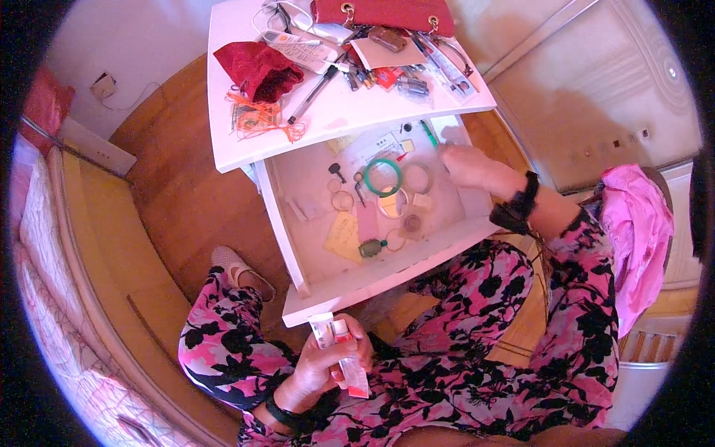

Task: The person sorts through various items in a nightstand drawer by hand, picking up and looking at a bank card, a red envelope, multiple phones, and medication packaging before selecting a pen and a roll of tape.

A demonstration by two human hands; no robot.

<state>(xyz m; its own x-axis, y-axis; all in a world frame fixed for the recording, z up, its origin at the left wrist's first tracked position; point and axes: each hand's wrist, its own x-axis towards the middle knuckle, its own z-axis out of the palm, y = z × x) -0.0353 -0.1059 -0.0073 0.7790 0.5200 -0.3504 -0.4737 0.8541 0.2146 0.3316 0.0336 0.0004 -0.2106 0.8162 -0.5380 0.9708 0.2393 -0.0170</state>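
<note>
Just in front of the drawer's left front corner, my left hand [316, 363] is closed around small white-and-red squeeze tubes [354, 376], apparently two side by side. My right hand [477, 170] reaches into the right side of the open white drawer [383, 277]; its fingers are washed out by glare, so their grip does not show. Nearest to it lies a green pen-like stick [430, 134]. Scattered over the drawer bottom are a green bangle [383, 178], pale rings, a yellow paper packet [343, 235], a dark green pendant-like piece [370, 248] and a small black item [337, 172].
Above the drawer, the white cabinet top [328, 130] carries a dark red pouch [261, 68], orange cord [257, 119], a black pen [313, 93], a white remote [302, 51], batteries and a red bag [383, 13]. Pink cloth [633, 238] hangs at the right.
</note>
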